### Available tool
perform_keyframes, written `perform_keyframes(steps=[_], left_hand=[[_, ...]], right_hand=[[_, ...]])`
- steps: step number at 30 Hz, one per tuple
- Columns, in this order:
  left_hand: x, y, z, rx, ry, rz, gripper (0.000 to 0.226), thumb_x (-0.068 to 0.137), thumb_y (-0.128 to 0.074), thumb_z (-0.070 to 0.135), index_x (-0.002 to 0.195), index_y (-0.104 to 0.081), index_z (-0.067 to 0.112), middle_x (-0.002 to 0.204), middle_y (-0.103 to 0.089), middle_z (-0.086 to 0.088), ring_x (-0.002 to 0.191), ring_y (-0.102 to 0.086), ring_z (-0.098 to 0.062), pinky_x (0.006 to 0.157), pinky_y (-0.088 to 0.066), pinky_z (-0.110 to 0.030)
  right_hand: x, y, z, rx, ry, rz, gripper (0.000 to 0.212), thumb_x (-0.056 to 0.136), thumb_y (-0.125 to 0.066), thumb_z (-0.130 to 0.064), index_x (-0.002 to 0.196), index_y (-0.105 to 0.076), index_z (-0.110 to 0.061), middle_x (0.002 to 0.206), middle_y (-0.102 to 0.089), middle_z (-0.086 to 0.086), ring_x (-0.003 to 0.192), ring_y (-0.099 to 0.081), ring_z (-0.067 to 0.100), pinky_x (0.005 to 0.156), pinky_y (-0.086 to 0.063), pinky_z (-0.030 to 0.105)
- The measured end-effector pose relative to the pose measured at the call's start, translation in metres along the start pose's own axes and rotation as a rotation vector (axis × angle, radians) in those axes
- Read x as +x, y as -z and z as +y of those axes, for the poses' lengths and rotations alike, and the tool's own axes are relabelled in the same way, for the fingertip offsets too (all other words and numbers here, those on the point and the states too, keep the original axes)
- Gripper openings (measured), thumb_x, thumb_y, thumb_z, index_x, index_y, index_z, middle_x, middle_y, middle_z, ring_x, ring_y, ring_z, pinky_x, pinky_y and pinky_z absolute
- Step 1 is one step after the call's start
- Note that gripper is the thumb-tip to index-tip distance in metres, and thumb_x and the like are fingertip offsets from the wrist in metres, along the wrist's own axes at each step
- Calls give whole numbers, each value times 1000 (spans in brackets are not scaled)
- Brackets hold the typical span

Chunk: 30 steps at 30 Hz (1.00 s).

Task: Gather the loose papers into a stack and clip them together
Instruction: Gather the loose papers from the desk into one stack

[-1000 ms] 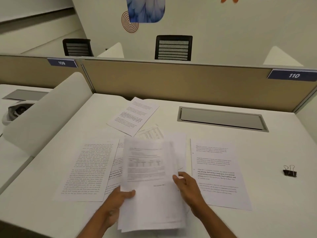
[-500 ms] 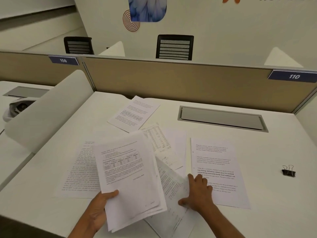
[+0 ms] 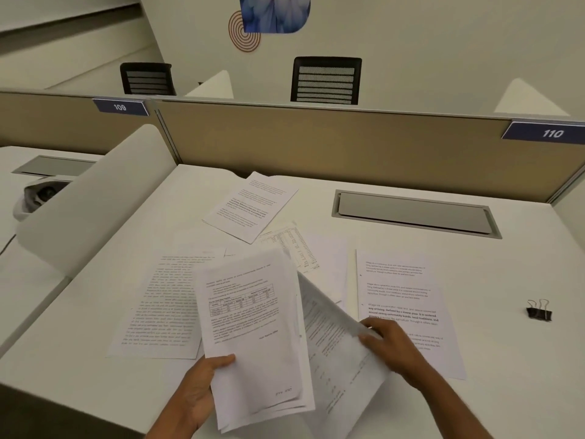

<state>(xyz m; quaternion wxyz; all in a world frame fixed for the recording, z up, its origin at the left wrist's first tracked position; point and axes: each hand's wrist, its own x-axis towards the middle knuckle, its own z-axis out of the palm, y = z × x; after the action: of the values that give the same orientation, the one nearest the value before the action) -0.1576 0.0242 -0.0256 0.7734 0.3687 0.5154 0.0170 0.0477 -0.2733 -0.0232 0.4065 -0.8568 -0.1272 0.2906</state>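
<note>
The stack (image 3: 253,327) is gripped by the left hand (image 3: 196,394), thumb on top near its left corner and fingers hidden beneath. Its sheets are fanned unevenly at the near edge, and the top one bears a small grid with print too blurred to read. The right hand (image 3: 392,346) pinches the right edge of a sheet (image 3: 335,353) that curls up off the table (image 3: 522,375), its left side tucked under the stack. A right page (image 3: 408,289) lies under that hand and wrist, partly covered by them. Beyond the left hand lies a left page (image 3: 158,305), its right edge hidden by the stack. Ahead of both hands a figures page (image 3: 294,245) pokes out from behind the stack, and farther off a far page (image 3: 250,207) lies askew. The clip (image 3: 539,312) sits well right of the right hand, apart from all the paper. Farther ahead of that hand, a grey lid (image 3: 414,213) covers a recess in the table, hiding its contents.
</note>
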Motion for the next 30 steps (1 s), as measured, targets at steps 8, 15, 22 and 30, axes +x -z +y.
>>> perform_keyframes(steps=[8, 15, 22, 30], left_hand=[[0, -32, -7, 158, -56, -57, 31, 88, -65, -7, 116, -69, 4, 106, -78, -20, 105, -69, -41, 88, -56, -49], [7, -61, -6, 273, -92, -133, 32, 88, -67, -5, 116, -70, 11, 115, -77, -16, 107, -70, -38, 89, -58, -49], [14, -108, 1, 358, -116, -215, 35, 90, -67, -3, 116, -67, 19, 113, -77, -10, 102, -71, -35, 76, -59, -43], [23, -149, 9, 433, -174, -240, 36, 92, -68, 0, 117, -62, 26, 116, -72, -6, 106, -67, -35, 92, -55, -52]], right_hand=[[-28, -5, 9, 624, -138, 87, 16, 94, -67, -10, 107, -76, -12, 100, -80, 13, 91, -75, 38, 72, -62, 39], [-35, -31, 7, 690, -223, 119, 17, 87, -76, -14, 104, -75, -12, 96, -81, 11, 83, -77, 25, 68, -61, 31], [-33, -17, 2, 602, -244, 217, 8, 95, -68, -23, 100, -73, -26, 96, -80, 0, 85, -75, 17, 62, -56, 19], [-1, 63, 69, -209, -542, 590, 84, 78, -81, -45, 145, -42, -14, 134, -51, 20, 127, -48, 41, 101, -44, 55]])
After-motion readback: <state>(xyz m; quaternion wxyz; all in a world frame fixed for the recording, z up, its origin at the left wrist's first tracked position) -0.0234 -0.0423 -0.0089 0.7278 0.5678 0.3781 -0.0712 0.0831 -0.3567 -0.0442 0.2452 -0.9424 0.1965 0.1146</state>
